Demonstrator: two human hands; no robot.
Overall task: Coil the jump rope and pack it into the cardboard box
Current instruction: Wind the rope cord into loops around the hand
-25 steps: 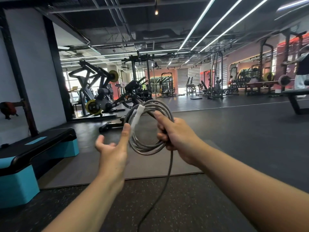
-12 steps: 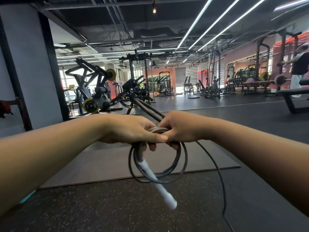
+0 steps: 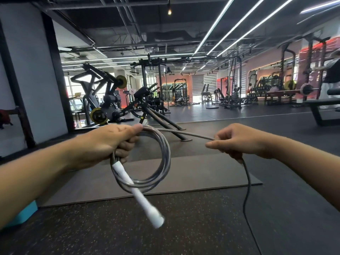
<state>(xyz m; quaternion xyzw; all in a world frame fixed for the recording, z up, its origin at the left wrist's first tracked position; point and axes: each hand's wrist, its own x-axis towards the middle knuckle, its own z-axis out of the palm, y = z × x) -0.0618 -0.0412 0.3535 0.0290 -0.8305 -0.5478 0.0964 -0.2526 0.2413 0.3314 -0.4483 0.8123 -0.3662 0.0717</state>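
My left hand (image 3: 108,144) is shut on a grey jump rope (image 3: 161,162) wound into several loops that hang below the fist. A white handle (image 3: 139,196) dangles from the coil, pointing down and right. From the top of the coil a single strand runs right to my right hand (image 3: 233,140), which pinches it. Below that hand the loose rope tail (image 3: 247,190) drops toward the floor and leaves the frame at the bottom. No cardboard box is in view.
A dark mat (image 3: 184,173) lies on the speckled rubber floor ahead. A teal step platform (image 3: 25,212) peeks out at lower left. Weight machines (image 3: 103,102) stand behind the mat, a bench (image 3: 323,107) at right, and a person (image 3: 331,76) stands far right.
My hands, which were together at the coil, have separated: the right hand slid rightward along the rope, drawing out a straight strand. The coil stays in my left hand.
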